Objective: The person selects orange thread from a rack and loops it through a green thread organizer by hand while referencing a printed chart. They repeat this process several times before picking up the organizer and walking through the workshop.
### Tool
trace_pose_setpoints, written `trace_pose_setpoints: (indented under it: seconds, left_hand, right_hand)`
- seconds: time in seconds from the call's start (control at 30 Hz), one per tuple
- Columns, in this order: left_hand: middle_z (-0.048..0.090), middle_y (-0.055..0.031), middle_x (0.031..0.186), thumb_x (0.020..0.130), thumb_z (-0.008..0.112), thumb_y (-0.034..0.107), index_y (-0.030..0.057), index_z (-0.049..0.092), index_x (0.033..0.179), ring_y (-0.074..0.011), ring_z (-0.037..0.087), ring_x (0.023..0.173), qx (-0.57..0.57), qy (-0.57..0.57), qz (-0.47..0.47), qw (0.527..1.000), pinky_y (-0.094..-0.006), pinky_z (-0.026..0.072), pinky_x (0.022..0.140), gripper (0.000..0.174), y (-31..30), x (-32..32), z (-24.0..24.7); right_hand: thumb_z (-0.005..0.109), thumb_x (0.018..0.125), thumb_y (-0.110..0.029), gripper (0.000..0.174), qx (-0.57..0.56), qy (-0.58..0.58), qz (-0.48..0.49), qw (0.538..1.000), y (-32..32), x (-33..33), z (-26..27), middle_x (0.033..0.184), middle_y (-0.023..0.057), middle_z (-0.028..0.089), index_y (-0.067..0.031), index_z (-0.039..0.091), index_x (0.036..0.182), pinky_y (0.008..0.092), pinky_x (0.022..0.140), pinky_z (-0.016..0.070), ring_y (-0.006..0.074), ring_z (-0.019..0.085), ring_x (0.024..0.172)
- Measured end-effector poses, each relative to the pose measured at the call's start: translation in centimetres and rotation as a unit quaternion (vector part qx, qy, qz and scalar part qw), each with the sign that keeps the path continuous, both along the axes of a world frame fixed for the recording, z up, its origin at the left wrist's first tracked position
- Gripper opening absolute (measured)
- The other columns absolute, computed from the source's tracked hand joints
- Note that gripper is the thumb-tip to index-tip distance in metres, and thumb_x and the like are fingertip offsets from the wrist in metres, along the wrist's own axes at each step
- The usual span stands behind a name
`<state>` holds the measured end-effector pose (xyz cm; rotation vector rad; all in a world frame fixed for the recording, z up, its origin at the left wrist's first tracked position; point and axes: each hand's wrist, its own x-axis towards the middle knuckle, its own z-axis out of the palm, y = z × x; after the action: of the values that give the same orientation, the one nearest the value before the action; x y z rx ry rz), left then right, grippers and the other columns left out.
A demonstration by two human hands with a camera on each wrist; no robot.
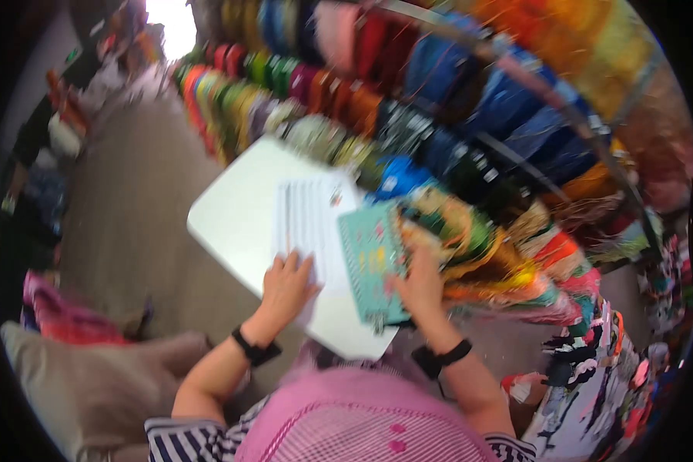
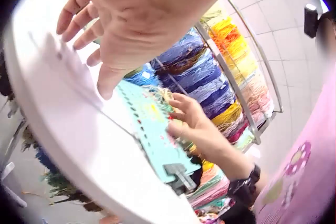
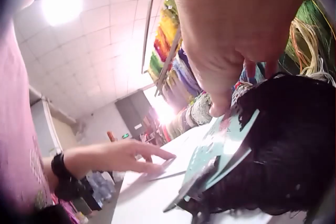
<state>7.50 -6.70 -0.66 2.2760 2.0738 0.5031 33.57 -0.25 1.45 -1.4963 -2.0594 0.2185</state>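
Observation:
A printed sheet with ruled rows (image 1: 316, 223) lies on a white board (image 1: 235, 204). My left hand (image 1: 285, 289) is over the lower left of the sheet, fingers extended and spread; in the left wrist view the left hand (image 2: 131, 29) has nothing in its grasp. Beside the sheet lies a mint-green spiral notebook (image 1: 369, 254) with a flowered cover and a dark clip (image 2: 178, 175) at its near edge. My right hand (image 1: 422, 289) is at the notebook's right side, thumb touching the cover and fingers loosely bent. Black thread (image 3: 283, 145) sits close under the notebook in the right wrist view.
Racks of coloured thread skeins (image 1: 346, 100) line the right side, with a metal rail (image 1: 547, 100) running across. Multicoloured skeins (image 1: 500, 262) lie right of the notebook. An aisle floor (image 1: 123, 208) runs along the left. A beige cushion-like bundle (image 1: 92, 385) sits at lower left.

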Motion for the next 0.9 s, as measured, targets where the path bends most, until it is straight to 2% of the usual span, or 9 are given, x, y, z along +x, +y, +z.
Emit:
trace_pose_setpoints:
  seconds: [0.03,0.07,0.1,0.17,0.2,0.37,0.53,0.7,0.9]
  left_hand:
    - [0.057,-0.0147,0.117,0.071,0.077,0.031,0.0073,0.057,0.12,-0.0349,0.056,0.096,-0.052,-0.005,-0.004,0.999,-0.0442,0.0499,0.075,0.057,0.5,-0.3,0.7]
    - [0.06,-0.0149,0.115,0.071,0.076,0.032,0.0078,0.058,0.119,-0.0349,0.058,0.098,-0.074,-0.014,-0.013,0.997,-0.0434,0.0503,0.078,0.056,1.3,-0.6,1.1]
    - [0.063,-0.0136,0.113,0.074,0.075,0.033,0.0076,0.061,0.117,-0.0326,0.06,0.099,-0.029,-0.032,-0.027,0.999,-0.0413,0.051,0.079,0.052,2.2,-0.6,1.7]
    - [0.069,-0.0099,0.099,0.081,0.071,0.034,0.0088,0.068,0.108,-0.0261,0.066,0.085,-0.035,-0.125,-0.06,0.99,-0.038,0.0529,0.074,0.037,4.6,0.6,6.4]
    - [0.071,-0.0095,0.093,0.083,0.069,0.033,0.0086,0.069,0.106,-0.0242,0.068,0.076,-0.027,-0.186,-0.088,0.978,-0.0369,0.0533,0.07,0.033,5.9,1.4,8.6]
    - [0.07,-0.013,0.09,0.087,0.065,0.017,0.0051,0.07,0.102,-0.0231,0.065,0.067,0.098,-0.279,-0.22,0.93,-0.0314,0.0511,0.062,0.02,11.8,7.4,21.2]
    - [0.07,-0.0106,0.092,0.09,0.061,0.013,-0.0023,0.067,0.104,-0.0157,0.065,0.088,0.225,-0.267,-0.313,0.883,-0.0295,0.0507,0.08,0.022,21.0,14.1,31.3]
    - [0.072,-0.0104,0.093,0.086,0.063,0.007,0.0004,0.07,0.103,-0.015,0.067,0.084,0.362,-0.271,-0.229,0.862,-0.0288,0.052,0.077,0.019,32.2,19.6,40.0]
    - [0.072,-0.0119,0.093,0.084,0.067,0.011,0.0022,0.071,0.101,-0.0154,0.069,0.083,0.407,-0.382,-0.176,0.81,-0.0277,0.0525,0.075,0.02,40.4,23.9,45.7]
  right_hand:
    - [0.079,0.065,-0.022,0.072,-0.132,0.063,0.05,0.988,0.0,0.1,1.5,0.115,0.0151,0.059,-0.0027,0.048,0.128,0.0421,0.093,0.0437,0.034,0.056,0.107]
    - [0.079,0.066,-0.024,0.075,0.026,-0.026,0.138,0.99,0.5,0.5,-1.0,0.122,0.0165,0.057,-0.0059,0.048,0.132,0.0431,0.099,0.0394,0.0346,0.052,0.114]
    - [0.072,0.075,-0.033,0.072,-0.2,-0.215,0.145,0.945,1.0,-0.4,0.4,0.136,0.015,0.049,-0.0104,0.044,0.138,0.047,0.101,0.0368,0.0335,0.045,0.125]
    - [0.056,0.088,-0.048,0.061,-0.101,-0.16,0.208,0.96,0.9,1.7,-4.9,0.151,0.0082,0.034,-0.0203,0.043,0.141,0.0607,0.104,0.0267,0.0343,0.029,0.138]
    - [0.054,0.091,-0.048,0.061,-0.072,-0.158,0.205,0.963,0.9,2.2,-3.4,0.153,0.0085,0.03,-0.0197,0.041,0.142,0.0587,0.107,0.0246,0.036,0.027,0.139]
    - [0.059,0.091,-0.036,0.044,-0.033,-0.031,0.199,0.979,3.9,8.3,4.3,0.132,0.0138,0.053,-0.0082,0.058,0.125,0.0461,0.106,0.0338,0.0353,0.04,0.13]
    - [0.069,0.083,-0.022,0.03,0.074,0.024,0.234,0.969,5.5,17.8,14.2,0.112,0.0123,0.064,-0.0065,0.066,0.109,0.0404,0.095,0.0436,0.0323,0.055,0.111]
    - [0.067,0.084,-0.02,0.021,0.013,0.029,0.205,0.978,5.8,23.4,20.3,0.094,0.0094,0.068,-0.0067,0.069,0.1,0.0366,0.081,0.0494,0.0274,0.062,0.092]
    - [0.065,0.086,-0.023,0.017,0.014,-0.008,0.228,0.973,5.0,26.0,19.4,0.088,0.0068,0.069,-0.0089,0.071,0.094,0.0352,0.073,0.0509,0.0258,0.064,0.083]
